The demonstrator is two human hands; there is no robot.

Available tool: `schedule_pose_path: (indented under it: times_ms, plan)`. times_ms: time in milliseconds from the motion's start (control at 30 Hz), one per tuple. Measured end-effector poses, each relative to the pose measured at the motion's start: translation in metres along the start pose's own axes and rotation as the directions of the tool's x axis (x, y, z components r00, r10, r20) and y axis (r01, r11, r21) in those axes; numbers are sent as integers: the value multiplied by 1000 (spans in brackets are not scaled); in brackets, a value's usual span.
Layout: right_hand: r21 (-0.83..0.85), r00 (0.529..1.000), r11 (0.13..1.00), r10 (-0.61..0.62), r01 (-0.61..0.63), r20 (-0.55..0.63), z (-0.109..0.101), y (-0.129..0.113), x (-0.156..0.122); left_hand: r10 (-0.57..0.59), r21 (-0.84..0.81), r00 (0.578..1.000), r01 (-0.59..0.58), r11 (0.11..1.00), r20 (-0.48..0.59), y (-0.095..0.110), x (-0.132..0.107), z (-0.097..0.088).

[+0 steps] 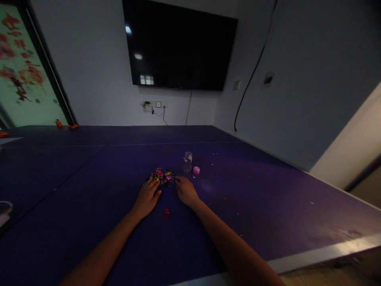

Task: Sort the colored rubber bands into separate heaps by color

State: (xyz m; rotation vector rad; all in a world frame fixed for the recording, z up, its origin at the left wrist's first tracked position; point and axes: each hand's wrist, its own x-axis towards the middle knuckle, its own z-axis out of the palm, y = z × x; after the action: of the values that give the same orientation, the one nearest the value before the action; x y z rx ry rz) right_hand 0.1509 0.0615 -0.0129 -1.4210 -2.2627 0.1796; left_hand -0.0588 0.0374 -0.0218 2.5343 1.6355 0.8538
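A heap of small multicoloured bands [164,175], perhaps rubber bands, lies on the purple-blue table. At its near left edge rests my left hand [149,195], fingers stretched out and thumb apart, the fingertips touching the heap. On the opposite side my right hand [186,191] has its fingers bent together at the heap's right edge; whether a band is pinched in them is too small to see. Nearer to me, between my forearms, sits a little red cluster [166,213] of similar pieces. Beyond the right hand stands a clear plastic bottle [187,163], with a pink cap [196,170] beside it.
The table [256,190] reaches to the wall, with small white specks on its right part. A large dark television [181,47] hangs above sockets and cables. A white object [4,214] lies at the left edge, and orange items [59,123] lie far left.
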Motion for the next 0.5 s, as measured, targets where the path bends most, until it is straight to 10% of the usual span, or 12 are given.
schedule_pose_path:
  times_ms: [500]
  plan:
    - [3, 998, 999, 48, -48, -32, -1, 1, 0, -81, -49, 994, 84, 995, 72, 2, 0, -3]
